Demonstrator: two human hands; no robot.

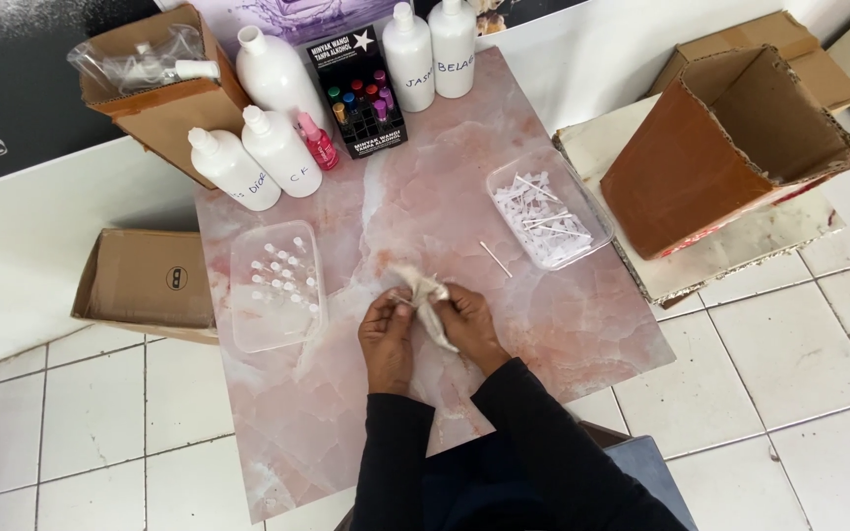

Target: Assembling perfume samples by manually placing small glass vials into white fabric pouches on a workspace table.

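Two hands at work over a pink marble-look table top (543, 324): left hand (388, 339) and right hand (467, 324) both pinched shut on one crumpled white cloth (427, 295), held just above the middle of the table top. Five tall white plastic bottles (282, 149) at the far edge, with one small pink bottle (318, 142) beside them. One black box of little coloured vials (358, 95), standing upright. Two clear plastic trays: left tray (274, 285) with small clear vials, right tray (547, 208) with thin white sticks. One loose white stick (495, 259) lying alone. Three brown cardboard boxes around: big open box (730, 143), flat box (145, 280), box with plastic bags (154, 84).
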